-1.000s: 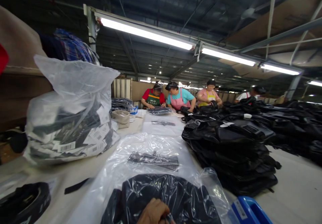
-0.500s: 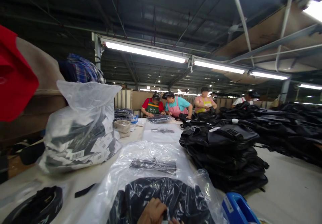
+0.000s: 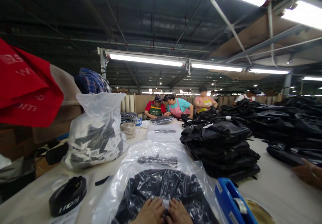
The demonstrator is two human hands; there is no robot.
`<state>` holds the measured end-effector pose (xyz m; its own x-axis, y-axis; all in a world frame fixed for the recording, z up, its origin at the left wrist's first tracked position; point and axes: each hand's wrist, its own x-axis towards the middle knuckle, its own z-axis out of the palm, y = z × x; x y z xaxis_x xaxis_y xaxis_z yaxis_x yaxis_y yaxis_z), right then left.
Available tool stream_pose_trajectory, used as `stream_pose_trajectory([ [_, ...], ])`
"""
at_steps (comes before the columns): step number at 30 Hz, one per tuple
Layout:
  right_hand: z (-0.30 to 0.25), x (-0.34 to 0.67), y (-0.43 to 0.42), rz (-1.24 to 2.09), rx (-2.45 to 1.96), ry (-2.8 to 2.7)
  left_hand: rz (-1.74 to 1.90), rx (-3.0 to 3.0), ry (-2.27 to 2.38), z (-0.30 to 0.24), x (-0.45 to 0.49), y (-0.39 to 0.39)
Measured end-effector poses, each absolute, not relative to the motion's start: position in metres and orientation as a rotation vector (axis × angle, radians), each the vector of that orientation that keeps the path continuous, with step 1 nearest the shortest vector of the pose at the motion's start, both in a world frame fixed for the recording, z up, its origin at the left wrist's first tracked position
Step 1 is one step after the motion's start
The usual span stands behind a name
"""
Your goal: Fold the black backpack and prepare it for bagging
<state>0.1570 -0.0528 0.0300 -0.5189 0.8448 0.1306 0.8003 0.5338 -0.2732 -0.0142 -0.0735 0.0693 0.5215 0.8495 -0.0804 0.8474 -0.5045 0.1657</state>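
Left hand: the left hand lay flat, fingers spread, on the bagged black garment, pressing it and gripping nothing.
Right hand: the right hand rested open just beside the left, touching it, on the same garment.
Garment: one black item inside a clear plastic bag, lying on the desk right in front of the person, at the bottom centre of the view.
Tape dispenser: one blue tape dispenser stood just right of the bag.
Strap roll: one black coiled strap lay to the left on the desk.
Tag sack: one clear sack of tags stood behind it.
Stack: one pile of black bags sat to the right.
Co-workers: four people stood at the far end; another person's hand showed at the right edge.
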Motion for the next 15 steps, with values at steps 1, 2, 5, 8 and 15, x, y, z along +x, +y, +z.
stream_pose_trajectory([
  [1,0.036,0.158,-0.057,0.283,-1.380,-2.547,-0.009,2.545,1.474,0.076,-0.016,-0.082],
  [2,0.043,0.159,-0.062,0.304,-1.375,-2.570,-0.028,2.516,1.493,0.083,-0.017,-0.090],
  [5,0.068,0.172,-0.080,0.361,-1.360,-2.644,-0.063,2.438,1.554,0.102,-0.019,-0.107],
  [8,0.089,0.194,-0.097,0.399,-1.416,-2.698,-0.100,2.379,1.583,0.111,-0.026,-0.113],
  [15,0.096,0.248,-0.126,0.381,-1.618,-2.622,-0.119,2.309,1.649,0.126,-0.052,-0.140],
])
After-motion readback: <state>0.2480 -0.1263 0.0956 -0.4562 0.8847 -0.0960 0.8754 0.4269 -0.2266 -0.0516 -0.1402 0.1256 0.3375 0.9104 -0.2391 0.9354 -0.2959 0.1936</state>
